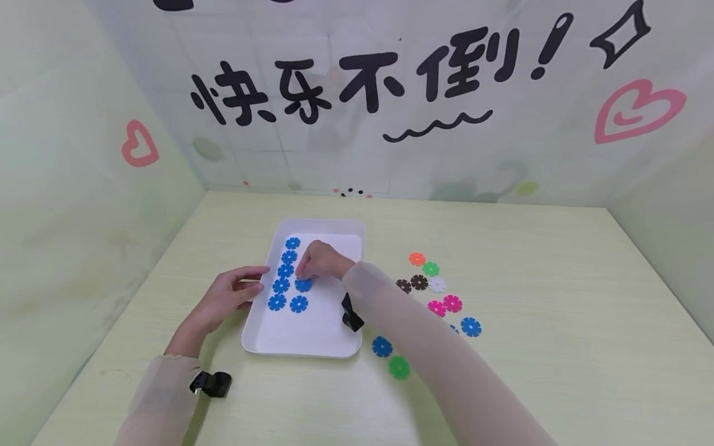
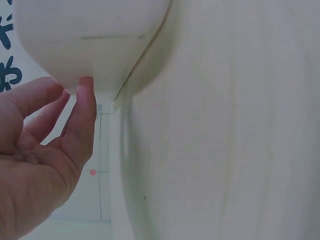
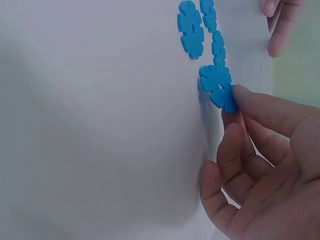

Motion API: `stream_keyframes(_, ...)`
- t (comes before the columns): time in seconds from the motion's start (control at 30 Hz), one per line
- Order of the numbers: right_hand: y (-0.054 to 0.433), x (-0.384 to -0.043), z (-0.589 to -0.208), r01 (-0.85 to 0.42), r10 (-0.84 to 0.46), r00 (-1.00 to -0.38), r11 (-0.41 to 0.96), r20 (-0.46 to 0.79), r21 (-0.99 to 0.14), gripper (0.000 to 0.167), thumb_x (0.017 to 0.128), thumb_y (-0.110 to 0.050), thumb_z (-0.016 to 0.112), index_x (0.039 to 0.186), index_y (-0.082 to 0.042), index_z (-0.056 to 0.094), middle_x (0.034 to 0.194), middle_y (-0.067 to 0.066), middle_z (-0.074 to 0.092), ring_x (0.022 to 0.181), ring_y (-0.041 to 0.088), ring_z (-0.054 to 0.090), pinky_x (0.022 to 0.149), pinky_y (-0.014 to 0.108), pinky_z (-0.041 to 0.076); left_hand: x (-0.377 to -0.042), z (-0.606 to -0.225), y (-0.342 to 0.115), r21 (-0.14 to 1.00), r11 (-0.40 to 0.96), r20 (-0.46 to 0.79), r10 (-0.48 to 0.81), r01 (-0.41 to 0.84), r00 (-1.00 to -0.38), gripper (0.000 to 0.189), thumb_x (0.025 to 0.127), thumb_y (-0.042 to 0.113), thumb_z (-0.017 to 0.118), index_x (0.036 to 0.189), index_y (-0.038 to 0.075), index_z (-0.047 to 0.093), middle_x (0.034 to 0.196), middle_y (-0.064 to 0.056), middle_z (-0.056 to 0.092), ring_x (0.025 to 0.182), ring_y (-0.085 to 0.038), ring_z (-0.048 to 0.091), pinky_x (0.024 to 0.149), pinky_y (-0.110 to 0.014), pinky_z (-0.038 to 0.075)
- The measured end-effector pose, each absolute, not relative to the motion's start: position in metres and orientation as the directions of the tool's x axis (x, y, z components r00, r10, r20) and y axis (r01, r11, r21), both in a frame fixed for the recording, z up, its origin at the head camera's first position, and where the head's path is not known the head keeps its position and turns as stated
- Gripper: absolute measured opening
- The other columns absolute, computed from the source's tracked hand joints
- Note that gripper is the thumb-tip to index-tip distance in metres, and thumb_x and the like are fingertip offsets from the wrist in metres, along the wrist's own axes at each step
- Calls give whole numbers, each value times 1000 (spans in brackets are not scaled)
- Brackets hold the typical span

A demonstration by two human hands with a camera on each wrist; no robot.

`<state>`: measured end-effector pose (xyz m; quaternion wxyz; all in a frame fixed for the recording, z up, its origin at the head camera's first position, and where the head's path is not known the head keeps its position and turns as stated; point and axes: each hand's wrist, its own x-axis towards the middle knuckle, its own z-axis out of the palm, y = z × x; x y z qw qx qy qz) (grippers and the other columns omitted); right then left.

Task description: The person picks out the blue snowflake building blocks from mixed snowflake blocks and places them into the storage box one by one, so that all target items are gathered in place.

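Note:
A white tray point(image 1: 326, 334) holds several blue flower-shaped discs point(image 1: 276, 302), in a longer left column and a shorter one beside it. At the tray's left edge is my left hand point(image 1: 229, 294), its extended fingers touching the rim; the left wrist view shows the thumb point(image 2: 86, 92) against the outer wall. My right hand point(image 1: 325, 260) is over the tray and pinches a blue flower-shaped disc point(image 3: 217, 87) between thumb and fingers. That disc stands tilted close to the tray floor in the right wrist view, while the hand mostly hides it in the head view.
To the tray's right lie loose flower discs: orange point(image 1: 417, 259), green point(image 1: 431, 269), brown point(image 1: 419, 282), white point(image 1: 437, 285), pink point(image 1: 453, 303) and blue point(image 1: 471, 327). The right forearm covers part of this group. Printed walls enclose the table point(image 1: 558, 297) at back and sides.

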<state>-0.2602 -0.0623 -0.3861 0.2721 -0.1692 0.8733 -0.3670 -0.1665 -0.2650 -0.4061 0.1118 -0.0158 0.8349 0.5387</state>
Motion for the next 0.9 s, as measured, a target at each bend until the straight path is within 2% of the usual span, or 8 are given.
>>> stream_keyframes(0.4,-60,-263,-390,-127,-503,-795,685,-339,-718,9,80,-15,72,76,-6,72,70,0,64,69,13,55,64,19,43,-168,-407,-263,903,405,-198,107,-140,-974,46,92,16,57,134,6,45,126,-22,47,104,-33,55,78,-34,52)
stream_keyframes(0.67,-59,-266,-379,-152,-500,-815,675,-295,-722,11,79,-21,73,82,-10,73,77,-4,64,76,12,56,71,22,46,-170,-406,-262,906,405,-187,120,-124,-975,45,92,15,56,134,5,45,125,-22,47,103,-32,56,77,-34,53)
stream_keyframes(0.9,-42,-255,-339,-310,-653,-728,585,-208,-749,21,80,-20,72,98,-10,70,85,-2,61,76,15,54,66,21,47,-169,-405,-268,895,425,-202,120,-133,-972,45,93,15,55,135,4,44,126,-22,47,104,-33,55,77,-34,52)
